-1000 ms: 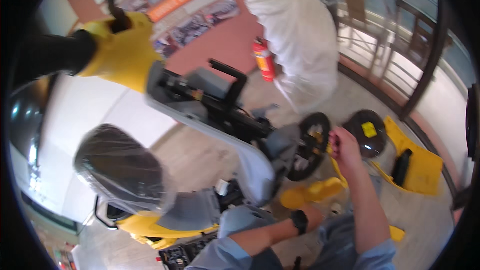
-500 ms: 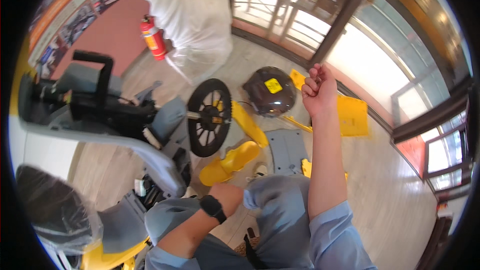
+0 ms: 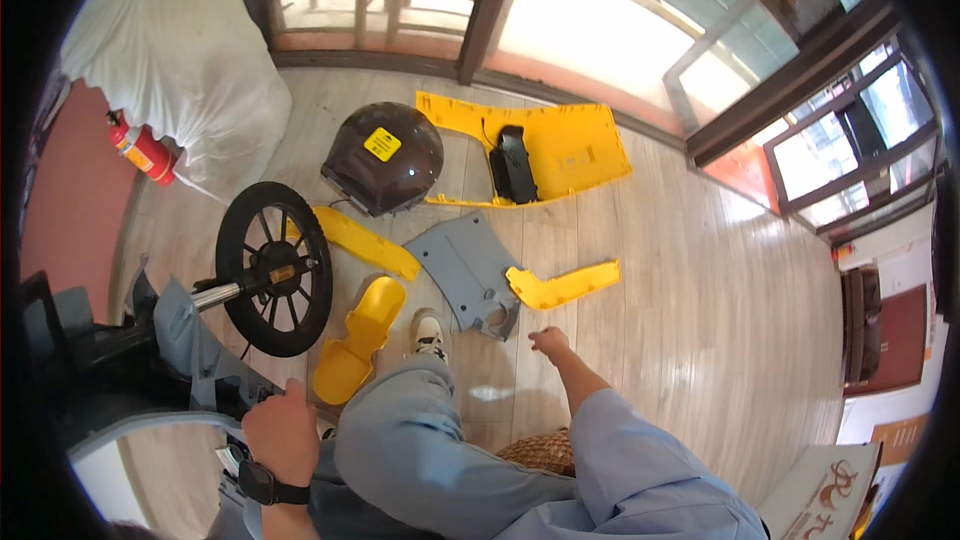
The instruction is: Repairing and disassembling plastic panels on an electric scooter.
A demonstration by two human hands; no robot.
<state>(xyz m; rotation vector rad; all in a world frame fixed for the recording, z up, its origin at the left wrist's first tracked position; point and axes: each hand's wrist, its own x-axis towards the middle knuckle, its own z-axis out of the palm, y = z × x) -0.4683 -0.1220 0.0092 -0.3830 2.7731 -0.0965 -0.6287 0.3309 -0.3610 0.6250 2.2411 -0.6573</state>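
My left hand, with a black watch on the wrist, is beside the grey and black body of a partly stripped scooter. Its fingers are bent inward, and whatever they may hold is hidden. Over the floor on the other side, my right hand has its fingers drawn together; anything in them is too small to make out. Closest to it are a yellow angled trim piece and a grey panel. The scooter's black spoked front wheel stands ahead of my left hand.
Yellow covers and a curved yellow strip lie near my shoe. Farther out are a dark brown top box and a large yellow panel. A red fire extinguisher stands by a white-covered bulk.
My view has swung to the right. My raised right hand has come down nearer the floor parts. My left hand has gone from beside my knee to the scooter's body.
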